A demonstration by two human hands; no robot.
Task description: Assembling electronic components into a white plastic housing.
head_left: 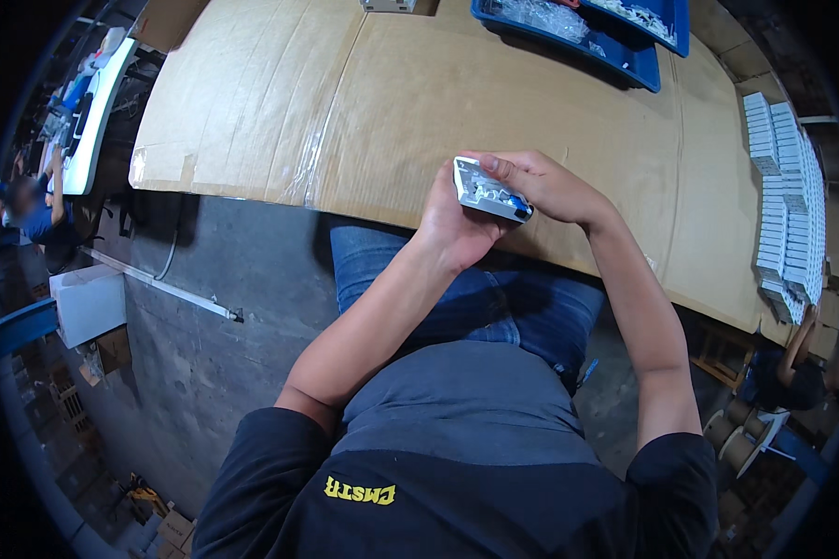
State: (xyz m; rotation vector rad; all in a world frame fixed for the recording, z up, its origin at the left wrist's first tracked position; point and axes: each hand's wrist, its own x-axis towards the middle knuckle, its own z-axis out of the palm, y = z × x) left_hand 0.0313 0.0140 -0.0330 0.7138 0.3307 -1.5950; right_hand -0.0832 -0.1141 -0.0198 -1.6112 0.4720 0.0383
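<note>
Between my hands is a small white box (483, 191) with a greyish, shiny patterned top and a dark blue patch at its near right corner. It is tilted a little, above the near edge of the cardboard-covered table (419, 102). My left hand (449, 231) is wrapped round the box from the left and below. From the right, my right hand (545, 189) grips it too, with the thumb lying on its upper edge. The fingers beneath the box are partly hidden.
Blue plastic bins (578, 42) with clear and white small parts sit at the far right. Stacked white boxes (785, 200) line the table's right end, near another person (797, 373). A second person (42, 210) is at a white table (98, 116) on the left.
</note>
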